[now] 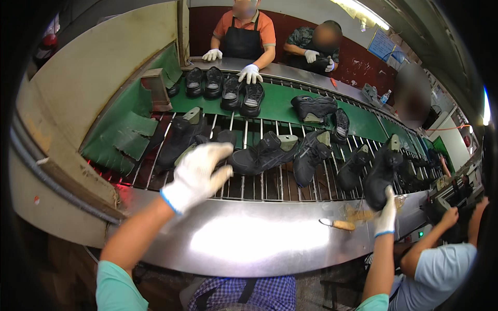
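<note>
My left hand [199,173], in a white glove with a blue cuff, hangs over the near edge of the metal-bar rack with its fingers apart and nothing in them. Just beyond it, partly hidden by the glove, a black shoe [175,140] on a last lies on the bars. My right hand [387,213], gloved too, grips a black shoe [381,173] by its lower end. A pale green last [394,142] shows at that shoe's top. Between my hands, more black shoes on lasts lie on the bars, among them one shoe [262,155] nearest my left hand.
A wooden-handled knife [343,225] lies on the shiny metal table [259,238]. Behind the bars runs a green belt [280,106] with several black shoes. Across it, one co-worker's gloved hand [251,73] touches a shoe; another person holds a dark shoe. A torn green flap [122,135] hangs left.
</note>
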Tool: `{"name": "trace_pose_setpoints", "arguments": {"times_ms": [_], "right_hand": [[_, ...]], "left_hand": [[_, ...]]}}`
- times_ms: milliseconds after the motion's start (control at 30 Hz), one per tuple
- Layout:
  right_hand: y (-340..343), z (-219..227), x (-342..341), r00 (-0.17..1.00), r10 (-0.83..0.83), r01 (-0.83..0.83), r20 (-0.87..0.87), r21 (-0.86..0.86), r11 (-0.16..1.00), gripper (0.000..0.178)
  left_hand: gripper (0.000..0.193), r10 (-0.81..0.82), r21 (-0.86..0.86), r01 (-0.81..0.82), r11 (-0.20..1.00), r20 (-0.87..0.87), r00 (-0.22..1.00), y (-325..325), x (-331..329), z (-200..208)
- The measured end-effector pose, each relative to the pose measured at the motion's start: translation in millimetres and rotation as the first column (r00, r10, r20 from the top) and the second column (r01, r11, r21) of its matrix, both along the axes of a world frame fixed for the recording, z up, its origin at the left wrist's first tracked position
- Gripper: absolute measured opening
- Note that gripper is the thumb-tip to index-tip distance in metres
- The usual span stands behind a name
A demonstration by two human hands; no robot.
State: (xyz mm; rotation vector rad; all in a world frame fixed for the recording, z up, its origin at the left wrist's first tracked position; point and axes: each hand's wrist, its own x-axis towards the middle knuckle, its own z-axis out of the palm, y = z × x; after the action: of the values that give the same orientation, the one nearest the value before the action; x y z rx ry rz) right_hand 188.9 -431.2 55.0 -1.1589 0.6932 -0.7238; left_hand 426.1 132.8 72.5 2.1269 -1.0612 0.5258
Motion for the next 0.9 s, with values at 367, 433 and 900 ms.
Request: {"name": "trace_pose_setpoints", "arguments": {"times_ms": [367,433,900], "right_hand": [[-60.0,-24.7,308.0,0.593,-0.448,-0.723,-0.669,-0.687,0.071,0.090],[-73.5,-59.2,341.5,0.433,-0.486,-0.854,-0.759,-0.518,0.047,0.092],[110.0,74.4,164.6,0.918,0.169,-0.339,-0.359,-0.931,-0.134,0.053]], "left_hand": [[0.085,0.371,0.693,-0.351,0.629,0.129,0.920,-200.3,290.6,-75.1],[0.074,0.353,0.684,-0.329,0.650,0.112,0.929,-211.7,316.4,-109.8],[0.062,0.141,-0.278,-0.165,0.946,-0.104,0.985,-99.0,115.8,53.1]]}}
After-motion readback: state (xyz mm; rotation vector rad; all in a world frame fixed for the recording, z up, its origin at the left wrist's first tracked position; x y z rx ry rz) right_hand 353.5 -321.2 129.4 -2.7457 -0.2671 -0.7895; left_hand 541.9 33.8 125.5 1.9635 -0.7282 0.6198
